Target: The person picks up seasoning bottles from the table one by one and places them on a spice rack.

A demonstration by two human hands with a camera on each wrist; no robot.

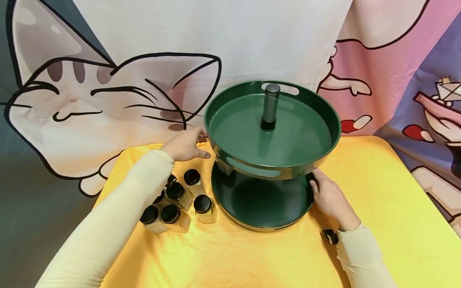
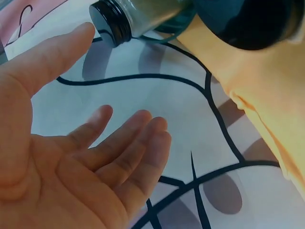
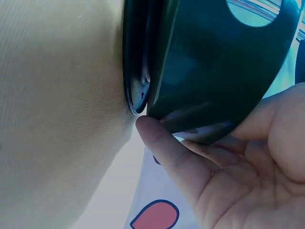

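A two-tier green turntable tray stands on the table, its upper tray [image 1: 237, 140] on a post above the lower tray [image 1: 259, 208]. My left hand [image 1: 186, 145] is beside the upper tray's left edge, fingers spread and holding nothing. In the left wrist view, a clear jar [image 2: 152, 13] with a black lid lies just beyond the thumb tip. From the head, that jar [image 1: 224, 166] shows on the lower tray's left side, partly hidden under the upper tray. My right hand [image 1: 328, 196] grips the lower tray's right rim; the right wrist view shows its fingers [image 3: 167, 148] at the green wall.
Several black-lidded square jars [image 1: 175, 196] are grouped left of the lower tray, below my left forearm. A yellow cloth [image 1: 230, 260] covers the table. Behind hangs a cartoon-cat backdrop [image 1: 270, 40]. The upper tray overhangs the lower one.
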